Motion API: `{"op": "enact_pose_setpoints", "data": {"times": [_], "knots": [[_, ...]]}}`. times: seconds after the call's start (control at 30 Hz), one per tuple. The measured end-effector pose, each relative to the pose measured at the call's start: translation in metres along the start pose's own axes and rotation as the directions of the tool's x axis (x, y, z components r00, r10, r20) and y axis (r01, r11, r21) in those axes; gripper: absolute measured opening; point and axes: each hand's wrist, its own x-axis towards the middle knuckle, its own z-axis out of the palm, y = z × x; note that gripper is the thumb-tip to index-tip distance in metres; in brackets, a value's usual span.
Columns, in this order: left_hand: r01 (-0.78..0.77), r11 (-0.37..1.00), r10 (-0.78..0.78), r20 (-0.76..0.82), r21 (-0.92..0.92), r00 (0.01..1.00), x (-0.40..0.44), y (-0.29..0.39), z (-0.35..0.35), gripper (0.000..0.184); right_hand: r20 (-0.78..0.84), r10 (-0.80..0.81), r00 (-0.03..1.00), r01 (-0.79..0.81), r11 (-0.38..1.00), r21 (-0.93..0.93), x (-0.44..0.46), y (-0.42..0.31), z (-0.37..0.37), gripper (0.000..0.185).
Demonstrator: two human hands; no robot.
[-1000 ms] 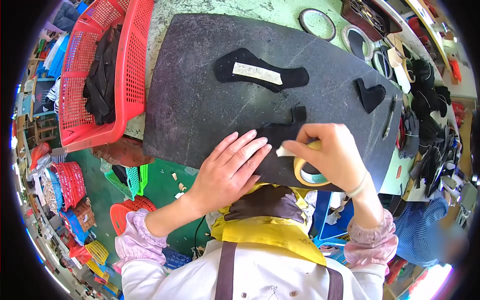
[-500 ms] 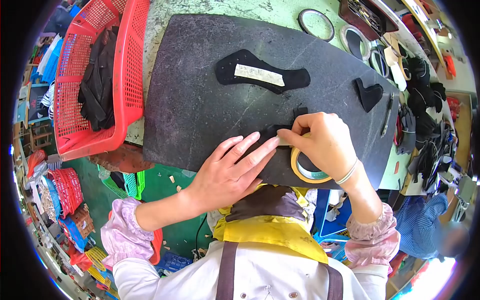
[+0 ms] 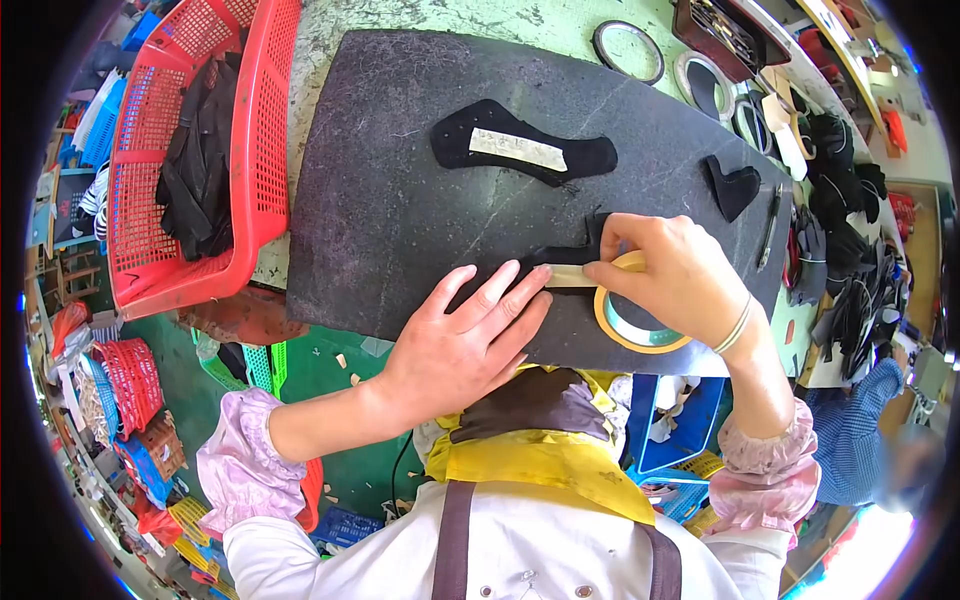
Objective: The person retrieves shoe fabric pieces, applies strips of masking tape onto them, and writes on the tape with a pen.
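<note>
My right hand (image 3: 675, 268) grips a roll of yellowish masking tape (image 3: 603, 318) near the front edge of the dark work mat (image 3: 370, 230). A short strip of tape (image 3: 568, 276) runs from the roll to the fingertips of my left hand (image 3: 465, 325). That hand lies flat with its fingers spread, pressing on a black fabric piece (image 3: 565, 255) partly hidden under both hands. Farther back on the mat lies a curved black piece (image 3: 590, 155) with a strip of handwritten tape (image 3: 517, 149) on it.
A red plastic basket (image 3: 262, 150) holding black material (image 3: 200, 160) stands at the left. A small black piece (image 3: 735, 188) and a pen-like tool (image 3: 770, 228) lie on the mat's right. Tape rolls (image 3: 629, 51) and a tool box (image 3: 725, 35) sit behind. Another person (image 3: 855, 430) is at far right.
My right hand and the tape roll have moved to the right, away from my left fingers. More of the tape strip shows between the hands. My left hand has shifted only slightly.
</note>
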Motion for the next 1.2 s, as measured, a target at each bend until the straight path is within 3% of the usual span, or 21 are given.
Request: {"op": "enact_pose_setpoints", "data": {"times": [0.07, 0.2, 0.23, 0.37, 0.4, 0.53, 0.57, 0.7, 0.9, 1.03, 1.2], "knots": [[0.010, 1.000, -0.010, 0.002, -0.005, 1.000, -0.001, 0.000, -0.001, 0.059, 0.009, -0.011, 1.000, 0.011, 1.000, -0.023, 0.004, -0.002, 0.000, 0.029], [0.023, 0.998, -0.028, -0.071, -0.065, 0.997, 0.003, 0.000, -0.003, 0.057, 0.059, 0.095, 0.994, -0.065, 0.920, -0.387, 0.016, -0.016, 0.007, 0.021], [0.017, 0.998, -0.022, -0.070, -0.063, 0.997, 0.007, -0.001, -0.005, 0.057, 0.055, 0.099, 0.994, -0.070, 0.921, -0.384, 0.014, -0.015, 0.009, 0.021], [0.302, 0.863, -0.308, 0.052, -0.404, 0.950, 0.038, -0.013, -0.025, 0.041, 0.040, 0.022, 0.999, -0.005, 0.923, -0.384, 0.012, -0.014, 0.008, 0.017], [0.301, 0.864, -0.313, 0.037, -0.403, 0.949, 0.043, -0.014, -0.024, 0.041, 0.033, 0.013, 0.999, 0.001, 0.918, -0.396, 0.009, -0.014, 0.004, 0.017], [0.209, 0.856, -0.207, 0.057, -0.472, 0.977, 0.058, -0.012, -0.012, 0.029, -0.057, -0.101, 0.993, 0.105, 0.991, 0.082, -0.028, -0.009, -0.010, 0.015], [0.211, 0.858, -0.208, 0.059, -0.469, 0.976, 0.058, -0.011, -0.014, 0.029, -0.058, -0.103, 0.993, 0.108, 0.991, 0.085, -0.035, -0.010, -0.011, 0.015], [0.424, 0.579, -0.182, 0.396, -0.696, 0.900, 0.067, -0.003, -0.027, 0.027, -0.198, -0.164, 0.966, 0.206, 0.954, 0.219, -0.058, -0.008, -0.017, 0.007], [0.382, 0.471, -0.146, 0.357, -0.795, 0.923, 0.067, 0.013, -0.031, 0.029, -0.185, -0.139, 0.973, 0.181, 0.956, 0.231, -0.071, -0.001, -0.016, 0.010], [0.454, 0.395, -0.123, 0.444, -0.799, 0.888, 0.066, 0.018, -0.032, 0.030, -0.077, -0.168, 0.983, 0.178, 0.971, 0.158, -0.075, 0.011, -0.019, 0.010], [0.407, 0.601, -0.143, 0.409, -0.687, 0.901, 0.077, 0.031, -0.032, 0.025, -0.202, -0.215, 0.956, 0.247, 0.958, 0.148, -0.081, 0.017, -0.011, 0.008]]}}
